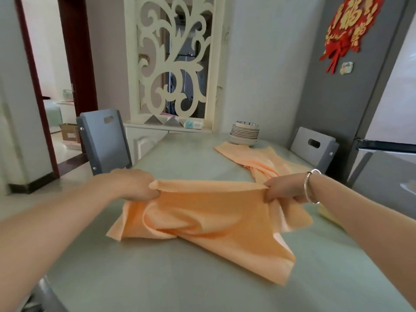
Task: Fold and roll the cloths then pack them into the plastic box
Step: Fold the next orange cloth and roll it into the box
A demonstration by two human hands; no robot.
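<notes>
1. Your left hand (137,186) pinches the far left corner of the cloth (202,219), fingers curled round the hem.
2. Your right hand (284,189) pinches the far right corner the same way; a bangle (311,185) sits on that wrist.
3. Between your hands the far edge of the cloth is pulled taut and lifted just off the bench (180,154); the rest sags toward you and lies rumpled on the surface, with one corner trailing toward 5 o'clock.
4. The cloth sits at the middle of the bench, directly in front of you.
5. A second cloth (254,161), the same orange, lies loosely spread at 1 o'clock, beyond your right hand and apart from the one you hold.
6. At its far end a stack of plates (244,135) with a bowl on top stands touching or just beside that second cloth; you cannot tell which.
7. A pale yellow thing (326,213) shows at 3 o'clock, mostly hidden by your right forearm; you cannot tell what it is.
8. A grey chair (103,140) stands at the bench's left edge at 10 o'clock, and another chair (313,147) at the right edge at 2 o'clock.
9. A fridge (382,109) with a red ornament (351,25) stands to the far right.
</notes>
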